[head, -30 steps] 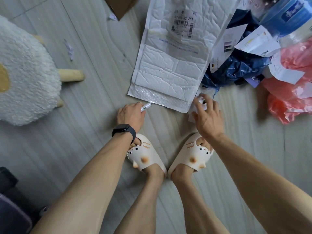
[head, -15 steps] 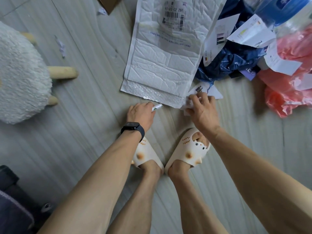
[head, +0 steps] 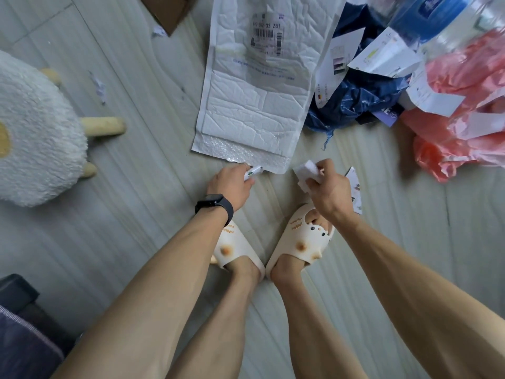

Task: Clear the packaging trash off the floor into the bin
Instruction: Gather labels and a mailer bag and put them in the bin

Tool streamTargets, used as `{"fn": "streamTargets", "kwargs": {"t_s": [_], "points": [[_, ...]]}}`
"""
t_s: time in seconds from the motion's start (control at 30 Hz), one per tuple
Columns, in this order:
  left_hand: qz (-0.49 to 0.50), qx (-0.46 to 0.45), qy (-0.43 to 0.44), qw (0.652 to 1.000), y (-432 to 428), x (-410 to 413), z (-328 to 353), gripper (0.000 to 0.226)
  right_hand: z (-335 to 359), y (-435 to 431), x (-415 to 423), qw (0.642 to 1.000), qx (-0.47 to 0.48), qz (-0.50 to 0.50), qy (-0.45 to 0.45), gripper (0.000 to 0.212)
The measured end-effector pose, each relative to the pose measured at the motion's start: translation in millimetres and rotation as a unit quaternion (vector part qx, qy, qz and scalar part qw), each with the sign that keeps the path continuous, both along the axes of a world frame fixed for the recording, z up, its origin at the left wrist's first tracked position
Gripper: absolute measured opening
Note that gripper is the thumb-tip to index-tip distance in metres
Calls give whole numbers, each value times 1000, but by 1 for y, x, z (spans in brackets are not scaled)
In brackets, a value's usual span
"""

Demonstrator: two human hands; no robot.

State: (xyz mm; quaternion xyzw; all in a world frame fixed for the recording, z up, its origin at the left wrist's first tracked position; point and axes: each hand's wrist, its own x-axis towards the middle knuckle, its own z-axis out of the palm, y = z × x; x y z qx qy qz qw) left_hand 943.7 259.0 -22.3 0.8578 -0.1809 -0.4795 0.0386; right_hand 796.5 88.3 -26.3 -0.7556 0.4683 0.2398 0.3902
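**A:** Hands?

**B:** Left hand (head: 232, 184) is low over the floor (head: 136, 187). Its grip is curled round a small white wrapper (head: 254, 172) with green print. The wrapper tip reaches the near edge of the bubble mailer (head: 259, 105); can't tell if they touch.

**A:** Right?

**B:** Right hand (head: 329, 188) is above the right slipper (head: 303, 242), grip pinching a crumpled white paper scrap (head: 307, 173). A printed card (head: 354, 187) sticks out on the hand's right side. Can't tell if it's in the same grip.

**A:** Rest of the trash?

**B:** All on the floor. The mailer lies flat, label up, just ahead of the feet. Against its right edge is a crumpled blue plastic bag (head: 352, 102) with white paper sheets (head: 382, 56) on top. A pink plastic bag (head: 464, 127) sits further right. There's a cardboard piece (head: 166, 9) at the top edge and small paper bits (head: 99, 87) left of the mailer. Top right is a clear bottle (head: 437, 12) with a blue label, blurred.

**A:** Anything else?

**B:** A fluffy white stool (head: 35, 132) at left, well apart from the pile. Black watch (head: 214, 205) on the left wrist.
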Motion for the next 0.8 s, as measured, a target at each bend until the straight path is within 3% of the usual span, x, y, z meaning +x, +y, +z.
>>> {"fn": "streamTargets", "kwargs": {"t_s": [0.1,0.23,0.33,0.43,0.57,0.67,0.8], "points": [[148,-18,56,987,-2,0,12,23,28,-4,7,991,51,-126,-12,15],[265,-14,160,951,-27,3,43,11,62,-2,20,974,155,-151,-63,19],[391,-18,248,886,-50,8,64,40,75,5,32,969,198,-133,-64,24],[406,-41,298,863,-62,8,70,55,78,3,46,970,205,-114,-63,40],[315,-72,228,918,-69,13,63,41,80,-4,61,979,184,-85,-29,75],[230,-79,188,952,-73,24,64,34,78,-5,62,977,179,-111,-24,67],[163,-78,179,967,-76,41,70,28,77,-7,62,963,205,-171,-21,54]]}}
